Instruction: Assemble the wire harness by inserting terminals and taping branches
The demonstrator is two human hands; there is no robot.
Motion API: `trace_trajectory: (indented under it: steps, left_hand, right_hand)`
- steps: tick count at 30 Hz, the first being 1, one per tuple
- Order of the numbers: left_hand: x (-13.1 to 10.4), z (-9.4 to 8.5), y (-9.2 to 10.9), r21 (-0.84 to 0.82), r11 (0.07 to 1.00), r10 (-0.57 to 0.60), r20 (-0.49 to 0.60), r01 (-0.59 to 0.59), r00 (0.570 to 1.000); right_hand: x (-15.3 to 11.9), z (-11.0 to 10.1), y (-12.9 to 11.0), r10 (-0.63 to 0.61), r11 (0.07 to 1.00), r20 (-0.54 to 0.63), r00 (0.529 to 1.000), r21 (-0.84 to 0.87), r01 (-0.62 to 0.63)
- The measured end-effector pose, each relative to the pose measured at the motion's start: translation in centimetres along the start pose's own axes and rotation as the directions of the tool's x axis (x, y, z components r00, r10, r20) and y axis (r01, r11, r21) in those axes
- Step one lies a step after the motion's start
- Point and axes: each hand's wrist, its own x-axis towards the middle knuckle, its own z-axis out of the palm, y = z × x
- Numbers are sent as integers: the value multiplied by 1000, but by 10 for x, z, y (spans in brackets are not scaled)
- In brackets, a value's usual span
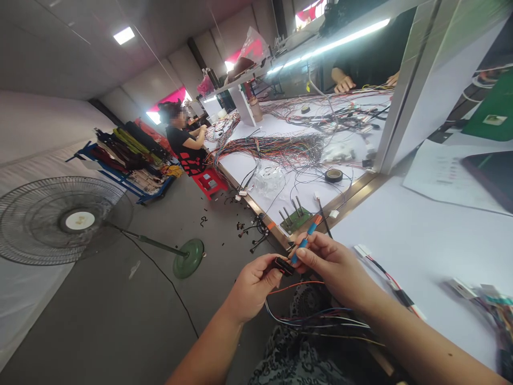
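In the head view my left hand [256, 286] is closed, pinching a black multi-hole connector [284, 266] between thumb and fingers. My right hand [326, 262] grips a slim blue tool with an orange end [303, 243], pen-like in shape. Its lower end is close against the connector; whether it enters a hole cannot be made out. Thin wires [296, 321], blue, white and orange among them, trail below both hands over my lap.
A green block with upright metal pins [295, 215] stands at the bench corner, near black tape [333, 175] and a wire bundle [272, 147]. White connectors on wires [363, 250] lie right. A fan [80, 220] stands left. Two co-workers sit farther off, one on a red stool [209, 183].
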Motion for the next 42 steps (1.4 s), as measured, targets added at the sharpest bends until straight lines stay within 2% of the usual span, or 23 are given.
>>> trace_trajectory:
  steps: [9, 17, 26, 42]
  left_hand:
    - [1, 0, -9, -99, 995, -18, -17, 16, 1000]
    - [0, 0, -11, -155, 988, -22, -5, 21, 1000]
    - [0, 0, -12, -202, 979, -18, 16, 21, 1000]
    - [-1, -1, -10, -141, 990, -23, 6, 23, 1000]
  right_hand:
    - [-3, -2, 1, -19, 1000, -4, 1000, -13, 19]
    - [-2, -1, 3, -34, 997, 23, 999, 70, 32]
    - [-2, -3, 2, -55, 995, 48, 997, 88, 50]
    - [-1, -1, -4, -73, 997, 53, 996, 39, 71]
